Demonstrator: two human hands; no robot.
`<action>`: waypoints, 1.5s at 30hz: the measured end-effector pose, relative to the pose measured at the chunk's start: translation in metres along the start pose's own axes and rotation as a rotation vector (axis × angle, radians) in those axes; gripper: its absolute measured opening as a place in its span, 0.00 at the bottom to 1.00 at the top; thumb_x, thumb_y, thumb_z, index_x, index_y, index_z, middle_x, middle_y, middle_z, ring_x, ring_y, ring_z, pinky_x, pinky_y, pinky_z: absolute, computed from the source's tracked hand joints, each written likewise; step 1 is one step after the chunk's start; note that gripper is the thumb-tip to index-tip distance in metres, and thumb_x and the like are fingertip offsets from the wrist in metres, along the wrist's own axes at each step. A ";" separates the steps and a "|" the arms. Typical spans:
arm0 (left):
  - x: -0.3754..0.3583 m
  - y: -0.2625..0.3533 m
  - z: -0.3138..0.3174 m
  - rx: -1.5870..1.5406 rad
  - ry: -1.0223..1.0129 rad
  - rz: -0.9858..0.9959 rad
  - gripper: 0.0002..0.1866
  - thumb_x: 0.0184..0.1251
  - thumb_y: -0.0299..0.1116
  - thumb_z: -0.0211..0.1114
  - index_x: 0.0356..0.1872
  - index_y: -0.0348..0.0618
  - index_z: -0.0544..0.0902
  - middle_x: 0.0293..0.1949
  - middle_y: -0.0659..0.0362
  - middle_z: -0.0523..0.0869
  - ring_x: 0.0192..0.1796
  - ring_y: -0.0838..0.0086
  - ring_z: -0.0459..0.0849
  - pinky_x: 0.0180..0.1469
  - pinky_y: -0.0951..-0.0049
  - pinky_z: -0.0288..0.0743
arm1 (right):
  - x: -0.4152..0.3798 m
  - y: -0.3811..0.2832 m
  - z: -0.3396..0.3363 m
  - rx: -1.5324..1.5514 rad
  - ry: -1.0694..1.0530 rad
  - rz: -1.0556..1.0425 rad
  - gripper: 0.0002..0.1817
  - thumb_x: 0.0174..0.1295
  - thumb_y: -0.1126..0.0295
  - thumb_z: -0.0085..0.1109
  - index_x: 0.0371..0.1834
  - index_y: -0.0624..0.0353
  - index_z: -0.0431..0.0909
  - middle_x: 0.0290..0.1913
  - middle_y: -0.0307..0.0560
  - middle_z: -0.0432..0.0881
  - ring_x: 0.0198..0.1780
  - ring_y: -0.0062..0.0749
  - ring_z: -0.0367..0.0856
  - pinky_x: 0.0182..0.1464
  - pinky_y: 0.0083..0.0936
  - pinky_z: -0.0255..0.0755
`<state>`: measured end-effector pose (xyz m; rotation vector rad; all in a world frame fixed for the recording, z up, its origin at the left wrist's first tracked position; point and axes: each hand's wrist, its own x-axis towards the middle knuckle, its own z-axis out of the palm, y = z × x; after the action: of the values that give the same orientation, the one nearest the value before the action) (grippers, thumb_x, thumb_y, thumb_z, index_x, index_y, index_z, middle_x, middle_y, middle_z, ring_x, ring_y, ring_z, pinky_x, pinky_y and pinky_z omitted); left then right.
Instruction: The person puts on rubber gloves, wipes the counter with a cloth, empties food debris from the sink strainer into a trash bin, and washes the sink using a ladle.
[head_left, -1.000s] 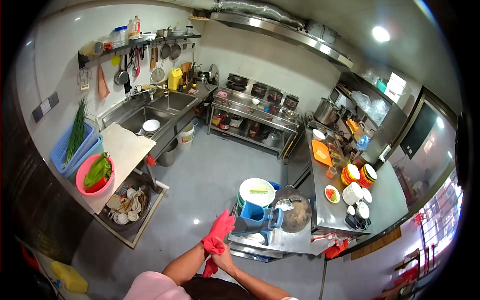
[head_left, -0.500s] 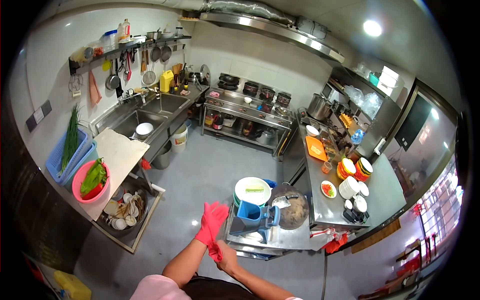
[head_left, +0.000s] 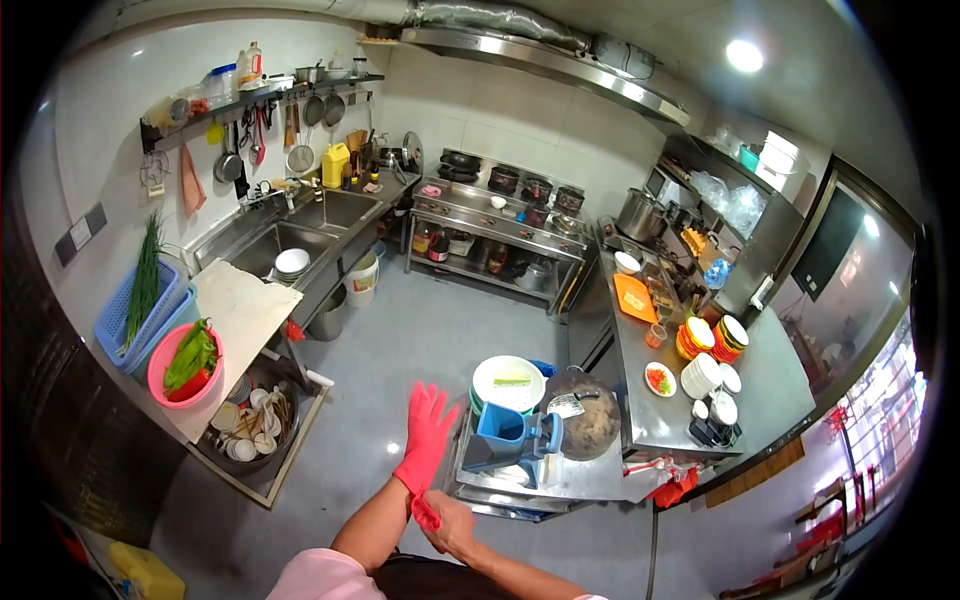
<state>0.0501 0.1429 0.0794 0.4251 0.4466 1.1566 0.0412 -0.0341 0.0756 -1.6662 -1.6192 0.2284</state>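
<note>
A pink rubber glove covers my left hand point(head_left: 428, 432), which is raised above the floor with its fingers spread and nothing in it. Bare and closed, my right hand point(head_left: 452, 524) grips the bunched cuff of the glove point(head_left: 424, 508) at my left wrist. To the right of the hands, a blue plastic container point(head_left: 498, 428) and a white round basin point(head_left: 508, 384) with green pieces in it stand on a low steel table point(head_left: 590, 478).
A pink bowl of peppers point(head_left: 187, 396) sits on a board point(head_left: 240, 300) at left, beside the double sink point(head_left: 290, 240). The stove point(head_left: 490, 225) is at the back. A steel counter point(head_left: 650, 425) with stacked bowls point(head_left: 700, 378) stands at right.
The fingers of my gloved left hand have spread and point further upward. My right hand still holds the cuff. The view has shifted slightly.
</note>
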 end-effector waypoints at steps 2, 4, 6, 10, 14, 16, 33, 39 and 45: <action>0.001 -0.015 -0.030 0.264 -0.041 -0.047 0.38 0.79 0.61 0.48 0.74 0.39 0.65 0.73 0.47 0.70 0.72 0.60 0.73 0.73 0.57 0.67 | 0.014 -0.007 -0.012 -0.007 0.034 0.032 0.07 0.55 0.67 0.65 0.35 0.54 0.78 0.31 0.52 0.79 0.34 0.55 0.82 0.32 0.44 0.74; -0.011 -0.020 -0.036 0.321 -0.092 -0.210 0.39 0.79 0.64 0.45 0.71 0.35 0.68 0.73 0.46 0.71 0.70 0.59 0.76 0.71 0.59 0.69 | 0.014 -0.008 -0.011 -0.016 0.092 0.000 0.07 0.56 0.66 0.65 0.34 0.54 0.78 0.30 0.52 0.79 0.34 0.55 0.82 0.32 0.44 0.74; -0.018 -0.015 -0.031 0.342 -0.115 -0.327 0.38 0.78 0.62 0.49 0.68 0.33 0.71 0.68 0.47 0.77 0.67 0.60 0.79 0.66 0.60 0.74 | 0.016 -0.008 -0.009 -0.028 0.035 -0.050 0.08 0.57 0.66 0.64 0.35 0.54 0.77 0.32 0.52 0.79 0.34 0.55 0.82 0.32 0.44 0.74; 0.018 -0.035 -0.061 0.178 0.184 -0.290 0.34 0.78 0.61 0.49 0.67 0.41 0.75 0.59 0.52 0.85 0.62 0.61 0.83 0.61 0.57 0.78 | -0.006 -0.002 -0.004 -0.029 -0.263 -0.157 0.11 0.58 0.65 0.63 0.41 0.55 0.75 0.40 0.51 0.81 0.35 0.55 0.82 0.31 0.46 0.74; 0.036 -0.010 -0.041 -0.307 0.103 -0.279 0.27 0.78 0.56 0.54 0.61 0.44 0.80 0.54 0.55 0.88 0.58 0.64 0.85 0.56 0.61 0.81 | -0.016 0.016 0.007 0.007 -0.276 -0.130 0.12 0.57 0.65 0.64 0.39 0.55 0.74 0.39 0.51 0.79 0.36 0.56 0.82 0.31 0.46 0.73; 0.036 -0.012 -0.055 -0.507 -0.195 -0.298 0.24 0.79 0.53 0.54 0.58 0.44 0.81 0.52 0.56 0.88 0.56 0.66 0.86 0.53 0.63 0.81 | -0.014 0.007 0.004 -0.005 -0.287 -0.131 0.12 0.56 0.66 0.65 0.39 0.55 0.74 0.38 0.50 0.79 0.36 0.55 0.82 0.32 0.45 0.73; -0.024 0.049 0.035 -0.371 -0.169 -0.168 0.43 0.78 0.57 0.53 0.83 0.65 0.38 0.84 0.61 0.40 0.81 0.55 0.54 0.74 0.41 0.63 | 0.007 -0.042 -0.031 0.201 -0.282 -0.208 0.11 0.51 0.72 0.64 0.32 0.59 0.71 0.31 0.53 0.76 0.34 0.54 0.80 0.32 0.42 0.71; 0.008 0.008 -0.015 -0.331 -0.074 -0.396 0.19 0.79 0.48 0.56 0.62 0.50 0.78 0.62 0.53 0.82 0.61 0.59 0.82 0.62 0.54 0.79 | 0.013 -0.048 -0.035 0.197 -0.359 -0.216 0.11 0.53 0.72 0.64 0.37 0.59 0.73 0.34 0.53 0.78 0.36 0.55 0.79 0.35 0.44 0.72; 0.013 0.011 -0.038 -0.638 -0.607 -0.421 0.16 0.79 0.47 0.55 0.44 0.46 0.83 0.40 0.61 0.88 0.46 0.62 0.86 0.47 0.63 0.82 | 0.002 -0.025 -0.026 0.206 -0.288 -0.068 0.09 0.59 0.70 0.65 0.35 0.60 0.75 0.34 0.56 0.79 0.36 0.57 0.81 0.37 0.43 0.73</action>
<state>0.0257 0.1618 0.0520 0.0948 -0.3540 0.6563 0.0388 -0.0458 0.1095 -1.4693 -1.7915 0.6030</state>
